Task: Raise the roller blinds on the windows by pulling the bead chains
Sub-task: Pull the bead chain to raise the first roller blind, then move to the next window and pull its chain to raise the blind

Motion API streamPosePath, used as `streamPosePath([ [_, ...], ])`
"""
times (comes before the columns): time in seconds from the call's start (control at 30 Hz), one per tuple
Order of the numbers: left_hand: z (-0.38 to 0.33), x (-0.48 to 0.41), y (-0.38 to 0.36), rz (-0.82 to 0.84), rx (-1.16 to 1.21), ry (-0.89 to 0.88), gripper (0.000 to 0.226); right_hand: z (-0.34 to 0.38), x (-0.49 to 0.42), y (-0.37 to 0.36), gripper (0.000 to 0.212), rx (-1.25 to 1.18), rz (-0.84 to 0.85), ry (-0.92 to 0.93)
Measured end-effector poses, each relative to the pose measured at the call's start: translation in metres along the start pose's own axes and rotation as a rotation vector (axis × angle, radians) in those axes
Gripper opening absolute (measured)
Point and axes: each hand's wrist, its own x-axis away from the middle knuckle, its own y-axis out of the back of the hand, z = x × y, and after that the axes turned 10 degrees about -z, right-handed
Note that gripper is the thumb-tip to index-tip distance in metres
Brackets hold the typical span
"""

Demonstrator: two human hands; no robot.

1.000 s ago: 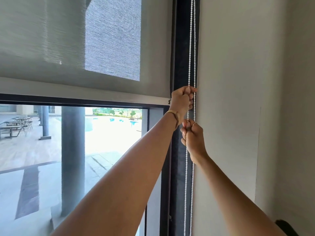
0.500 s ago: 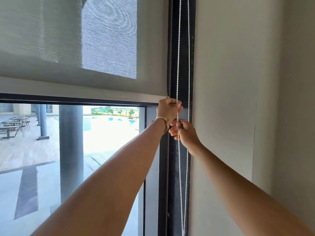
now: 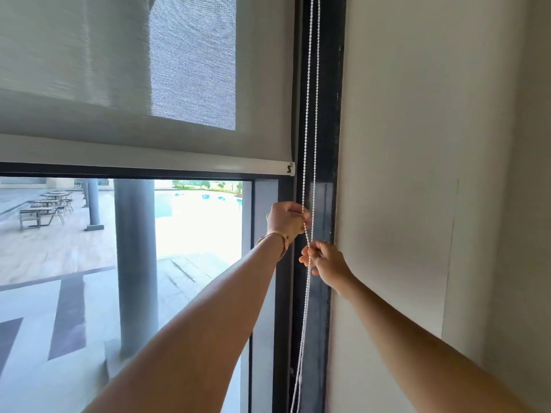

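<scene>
Beyond the glass we see a sunlit terrace, and the roller blind hangs partway up, its bottom rail level with a dark bar of the window frame, so we judge the raising well begun but unfinished. We have both hands on the near strand of the bead chain, which runs down the frame beside the wall; our left hand is closed on it above, our right hand pinched shut on it just below, stacked so one can hold while the other reaches; the far strand hangs free, since only one side lifts.
</scene>
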Motion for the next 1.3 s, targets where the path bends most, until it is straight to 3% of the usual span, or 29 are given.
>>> streamPosePath([
  [0.17, 0.005, 0.000, -0.005, -0.052, -0.068, -0.006, 0.025, -0.004, -0.011, -0.003, 0.015, 0.051, 0.075, -0.002],
  [0.37, 0.012, 0.014, -0.002, -0.163, -0.209, -0.135, 0.012, -0.009, -0.009, -0.002, 0.025, 0.119, 0.092, -0.054],
  [0.47, 0.007, 0.033, 0.013, -0.185, -0.335, -0.233, 0.017, -0.005, 0.006, 0.001, 0.034, 0.201, -0.139, 0.025],
  [0.53, 0.013, 0.047, 0.027, -0.177, -0.498, -0.406, 0.019, -0.002, 0.027, 0.001, 0.041, 0.179, -0.341, 0.142],
  [0.67, 0.035, 0.083, 0.068, -0.225, -0.782, -0.750, 0.019, -0.004, 0.071, -0.019, 0.046, -0.005, -0.398, 0.271],
  [0.8, 0.040, 0.127, 0.126, -0.303, -0.810, -0.830, 0.019, 0.003, 0.123, -0.051, 0.039, -0.174, -0.314, 0.278],
  [0.97, 0.032, 0.208, 0.222, -0.313, -0.995, -0.828, 0.021, 0.037, 0.216, -0.099, 0.027, -0.305, -0.086, 0.314],
  [1.1, 0.016, 0.287, 0.321, -0.426, -1.020, -0.570, 0.034, 0.077, 0.301, -0.148, 0.026, -0.462, 0.166, 0.325],
  [1.3, -0.006, 0.402, 0.482, -0.713, -0.869, -0.294, 0.015, 0.166, 0.443, -0.243, 0.022, -0.660, 0.468, 0.195],
])
